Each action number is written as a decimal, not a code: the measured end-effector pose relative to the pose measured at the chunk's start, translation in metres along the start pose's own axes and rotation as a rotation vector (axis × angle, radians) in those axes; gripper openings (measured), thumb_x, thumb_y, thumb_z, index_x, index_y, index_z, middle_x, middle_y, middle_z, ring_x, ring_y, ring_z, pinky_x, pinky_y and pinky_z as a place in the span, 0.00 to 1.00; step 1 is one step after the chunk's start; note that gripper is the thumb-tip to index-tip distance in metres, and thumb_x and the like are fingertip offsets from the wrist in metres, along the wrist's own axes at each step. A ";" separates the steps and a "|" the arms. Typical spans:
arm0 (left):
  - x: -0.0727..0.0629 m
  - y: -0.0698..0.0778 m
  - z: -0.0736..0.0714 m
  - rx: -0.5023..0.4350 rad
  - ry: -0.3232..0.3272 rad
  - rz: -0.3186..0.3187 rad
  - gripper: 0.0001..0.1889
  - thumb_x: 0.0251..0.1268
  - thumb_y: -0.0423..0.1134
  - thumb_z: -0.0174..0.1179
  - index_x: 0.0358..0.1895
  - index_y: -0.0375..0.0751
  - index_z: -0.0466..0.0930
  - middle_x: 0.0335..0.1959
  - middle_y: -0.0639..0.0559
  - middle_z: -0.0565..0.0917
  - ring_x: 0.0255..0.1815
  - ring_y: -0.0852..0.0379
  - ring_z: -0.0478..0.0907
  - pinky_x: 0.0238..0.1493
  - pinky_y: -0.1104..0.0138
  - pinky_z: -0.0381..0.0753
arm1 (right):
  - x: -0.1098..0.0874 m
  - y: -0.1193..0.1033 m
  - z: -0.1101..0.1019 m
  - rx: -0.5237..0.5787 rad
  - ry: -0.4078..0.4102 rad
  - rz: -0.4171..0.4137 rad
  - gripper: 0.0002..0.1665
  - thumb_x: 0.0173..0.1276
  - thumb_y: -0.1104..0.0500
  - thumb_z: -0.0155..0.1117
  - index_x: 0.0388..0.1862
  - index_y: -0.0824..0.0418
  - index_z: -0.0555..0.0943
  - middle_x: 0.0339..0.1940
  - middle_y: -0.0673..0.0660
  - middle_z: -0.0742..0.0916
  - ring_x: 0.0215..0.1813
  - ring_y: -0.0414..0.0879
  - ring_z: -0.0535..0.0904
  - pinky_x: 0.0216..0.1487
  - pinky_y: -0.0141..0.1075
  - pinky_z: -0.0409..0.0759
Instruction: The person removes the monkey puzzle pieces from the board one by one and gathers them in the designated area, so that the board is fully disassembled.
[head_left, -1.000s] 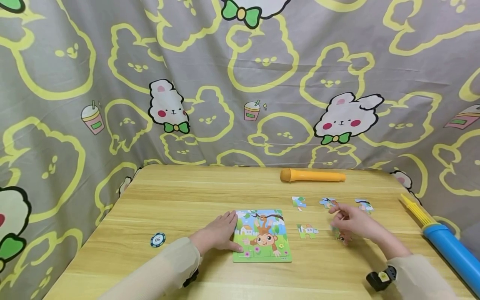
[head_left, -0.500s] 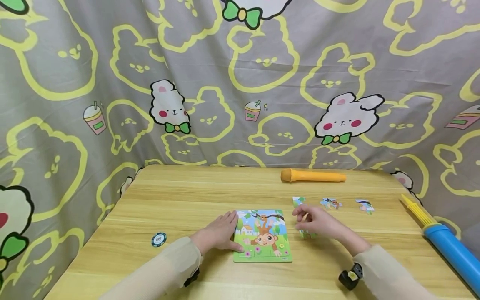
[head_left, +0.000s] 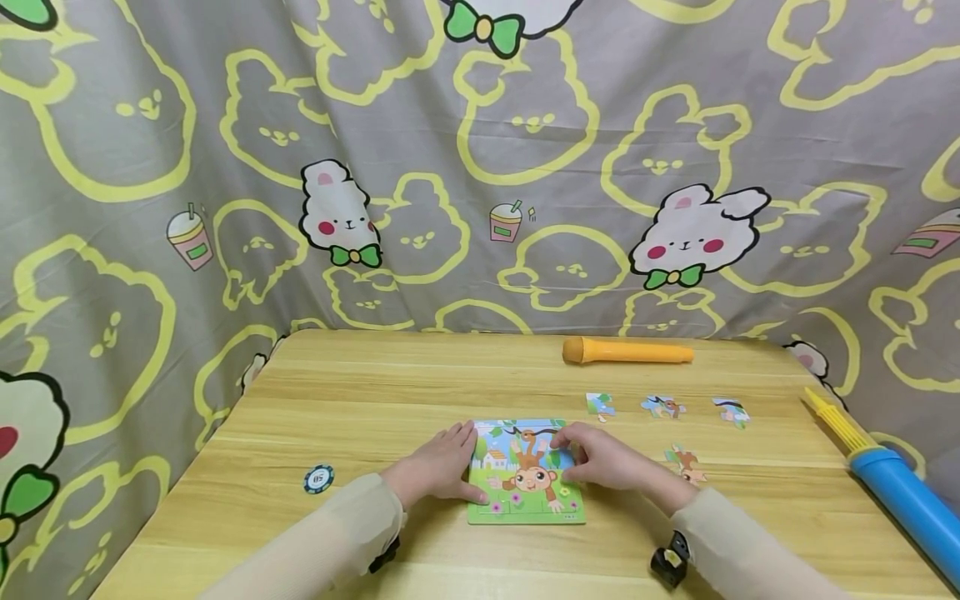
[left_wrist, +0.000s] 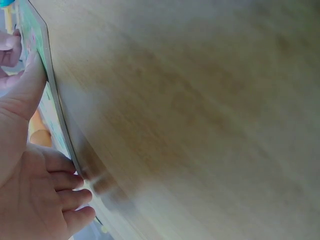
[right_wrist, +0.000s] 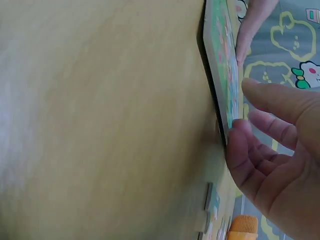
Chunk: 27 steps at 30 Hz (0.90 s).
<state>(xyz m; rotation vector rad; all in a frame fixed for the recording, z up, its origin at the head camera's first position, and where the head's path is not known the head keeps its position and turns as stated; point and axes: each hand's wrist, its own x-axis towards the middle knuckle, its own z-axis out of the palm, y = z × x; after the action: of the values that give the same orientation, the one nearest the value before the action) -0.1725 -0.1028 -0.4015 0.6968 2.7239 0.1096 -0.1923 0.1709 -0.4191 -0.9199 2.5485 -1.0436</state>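
Observation:
On the wooden table lies a square puzzle board (head_left: 517,500) with a hanging monkey, a house and flowers. Along its left edge rests my left hand (head_left: 435,467), thumb on the lower left part and fingers extended at the upper left. In the left wrist view the thumb (left_wrist: 34,82) lies over the rim. My right hand (head_left: 603,457) is at the board's upper right, fingers bent and apart from the thumb; no piece shows between them in the right wrist view. Loose puzzle pieces lie to the right: one leafy (head_left: 600,406), one with a bird (head_left: 663,407), one with a branch (head_left: 731,410), one with monkey fur (head_left: 685,464).
An orange microphone-shaped toy (head_left: 628,351) lies at the back of the table. A blue pump with a yellow nozzle (head_left: 892,483) lies along the right edge. A round chip marked 50 (head_left: 318,479) is at the left. A patterned curtain (head_left: 450,275) hangs behind.
My right hand has moved left, from beside the monkey piece, past the house piece, to the board's right side. The house piece is out of sight in the head view. My left hand stays put.

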 end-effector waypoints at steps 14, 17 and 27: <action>0.000 0.002 -0.001 -0.007 -0.009 -0.007 0.52 0.49 0.65 0.59 0.70 0.31 0.51 0.71 0.39 0.51 0.71 0.45 0.47 0.68 0.57 0.49 | 0.006 -0.003 0.005 -0.067 -0.065 0.004 0.21 0.57 0.65 0.68 0.49 0.60 0.73 0.40 0.54 0.71 0.29 0.44 0.66 0.28 0.34 0.67; 0.000 0.001 -0.001 -0.005 -0.008 -0.005 0.52 0.49 0.65 0.59 0.70 0.31 0.51 0.71 0.39 0.51 0.71 0.45 0.47 0.68 0.56 0.49 | 0.006 -0.002 0.005 -0.065 -0.062 0.008 0.21 0.57 0.65 0.68 0.49 0.60 0.73 0.38 0.54 0.69 0.30 0.45 0.66 0.28 0.34 0.67; 0.001 0.000 -0.001 -0.004 -0.003 0.003 0.52 0.50 0.65 0.59 0.69 0.30 0.52 0.71 0.39 0.51 0.70 0.44 0.48 0.68 0.56 0.50 | 0.006 -0.001 0.006 -0.067 -0.049 -0.008 0.19 0.57 0.65 0.68 0.44 0.58 0.70 0.29 0.52 0.73 0.27 0.41 0.66 0.27 0.33 0.67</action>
<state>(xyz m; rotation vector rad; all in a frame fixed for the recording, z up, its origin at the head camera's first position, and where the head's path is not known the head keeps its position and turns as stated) -0.1738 -0.1021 -0.4012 0.6996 2.7187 0.1145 -0.1941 0.1632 -0.4226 -0.9613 2.5553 -0.9310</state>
